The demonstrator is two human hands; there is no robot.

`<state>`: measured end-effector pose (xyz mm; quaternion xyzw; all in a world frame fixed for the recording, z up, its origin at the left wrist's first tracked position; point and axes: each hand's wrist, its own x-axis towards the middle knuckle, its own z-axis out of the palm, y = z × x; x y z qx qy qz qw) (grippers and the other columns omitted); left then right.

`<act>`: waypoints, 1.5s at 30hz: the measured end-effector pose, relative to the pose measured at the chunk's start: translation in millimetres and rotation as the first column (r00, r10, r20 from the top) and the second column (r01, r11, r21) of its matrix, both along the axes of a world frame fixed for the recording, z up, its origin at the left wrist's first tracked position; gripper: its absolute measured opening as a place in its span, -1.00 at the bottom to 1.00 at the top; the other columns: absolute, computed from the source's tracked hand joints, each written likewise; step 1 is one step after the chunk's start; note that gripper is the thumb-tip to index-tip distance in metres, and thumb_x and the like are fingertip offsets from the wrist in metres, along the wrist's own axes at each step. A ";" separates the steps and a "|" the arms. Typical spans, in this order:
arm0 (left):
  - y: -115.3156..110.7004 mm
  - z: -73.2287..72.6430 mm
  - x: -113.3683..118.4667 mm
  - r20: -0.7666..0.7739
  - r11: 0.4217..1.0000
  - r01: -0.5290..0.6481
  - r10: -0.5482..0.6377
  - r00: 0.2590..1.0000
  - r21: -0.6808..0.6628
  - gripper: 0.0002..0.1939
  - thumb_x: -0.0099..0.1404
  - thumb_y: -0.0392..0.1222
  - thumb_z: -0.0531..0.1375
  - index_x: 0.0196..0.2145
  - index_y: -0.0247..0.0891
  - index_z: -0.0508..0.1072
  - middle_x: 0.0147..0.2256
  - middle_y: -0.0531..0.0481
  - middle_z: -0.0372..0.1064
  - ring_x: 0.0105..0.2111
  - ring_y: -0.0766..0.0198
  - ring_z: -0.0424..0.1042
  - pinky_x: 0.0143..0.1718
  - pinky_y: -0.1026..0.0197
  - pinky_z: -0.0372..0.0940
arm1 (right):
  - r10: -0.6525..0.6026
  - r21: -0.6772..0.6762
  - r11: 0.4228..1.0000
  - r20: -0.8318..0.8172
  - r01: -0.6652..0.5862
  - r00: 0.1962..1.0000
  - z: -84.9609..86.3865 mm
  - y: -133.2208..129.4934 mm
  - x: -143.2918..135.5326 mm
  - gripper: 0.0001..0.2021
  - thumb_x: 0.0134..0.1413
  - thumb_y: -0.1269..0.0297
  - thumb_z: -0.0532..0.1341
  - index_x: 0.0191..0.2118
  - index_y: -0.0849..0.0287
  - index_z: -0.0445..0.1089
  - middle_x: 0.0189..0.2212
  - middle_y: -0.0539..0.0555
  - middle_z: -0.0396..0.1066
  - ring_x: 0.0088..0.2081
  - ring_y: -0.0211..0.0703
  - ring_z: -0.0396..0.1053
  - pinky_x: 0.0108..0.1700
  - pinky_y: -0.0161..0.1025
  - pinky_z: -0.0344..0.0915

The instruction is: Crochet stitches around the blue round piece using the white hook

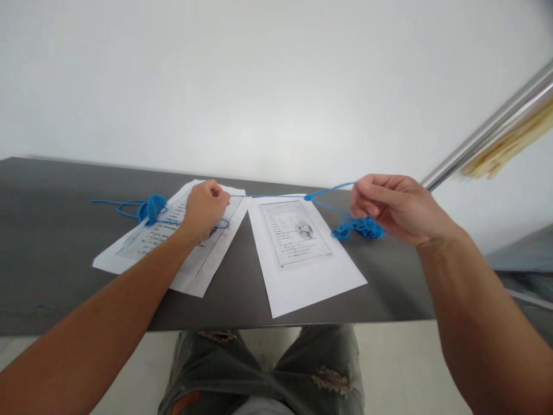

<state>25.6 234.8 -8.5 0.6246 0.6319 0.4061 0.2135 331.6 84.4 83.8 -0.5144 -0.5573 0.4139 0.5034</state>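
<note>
A strand of blue yarn runs nearly straight between my two hands, with a small knot or tangle on it nearer the right. My left hand is closed on the yarn above the left printed sheet. Pinched between thumb and finger, the other end of the stretch is in my right hand. Behind and below that hand lies a loose blue yarn heap. Left of my left hand sits a small blue knitted or crocheted piece, a pale thin stick against it and a yarn tail trailing left.
A second printed sheet with a small picture lies at the middle of the dark grey table. A white wall rises behind. At the right are a metal rail and a blurred yellowish hanging thing.
</note>
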 end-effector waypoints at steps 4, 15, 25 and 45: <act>2.7 -0.6 -2.1 -0.037 0.998 0.041 -0.039 0.999 0.045 -0.89 0.08 -0.30 0.18 -0.55 -0.18 0.34 -0.56 0.02 0.36 -0.50 0.16 0.35 -0.44 0.12 0.15 | -0.024 0.026 0.999 0.065 0.022 0.998 20.9 -1.9 6.0 -0.67 -0.09 0.09 0.59 -0.30 0.18 0.59 -0.61 -0.04 0.30 -0.53 -0.29 0.23 -0.51 -0.26 0.15; 6.2 20.5 -24.4 -0.320 0.996 0.000 0.027 0.947 0.085 -0.78 0.14 -0.26 0.22 -0.55 -0.16 0.22 -0.54 0.03 0.20 -0.42 0.15 0.28 -0.29 0.12 0.14 | -0.099 0.034 0.995 0.191 0.095 0.976 17.5 6.5 17.5 -0.70 -0.05 0.15 0.57 -0.21 0.17 0.63 -0.51 0.05 0.52 -0.59 -0.36 0.17 -0.58 -0.27 0.00; 9.9 31.5 -46.0 -0.566 1.000 0.007 -0.017 0.824 -0.020 -0.81 -0.06 -0.31 0.33 -0.52 -0.26 0.35 -0.27 -0.32 0.51 0.00 -0.46 0.46 -0.01 -0.31 0.30 | -0.065 -0.066 0.995 0.206 0.080 0.976 -2.8 -2.4 24.7 -0.62 -0.15 0.02 0.60 -0.29 0.16 0.61 -0.36 0.12 0.65 -0.47 -0.26 0.40 -0.46 -0.28 0.30; -46.1 -16.7 95.4 0.297 0.357 0.934 -0.893 0.338 0.011 -0.74 0.43 -0.17 0.13 -0.42 -0.27 0.41 -0.43 -0.10 0.54 -0.44 0.25 0.48 -0.33 0.16 0.39 | -0.027 0.056 0.998 0.101 0.021 0.994 -18.3 -1.8 0.1 -0.61 -0.02 -0.03 0.55 -0.24 0.13 0.50 -0.46 0.03 0.60 -0.53 -0.28 0.37 -0.49 -0.29 0.27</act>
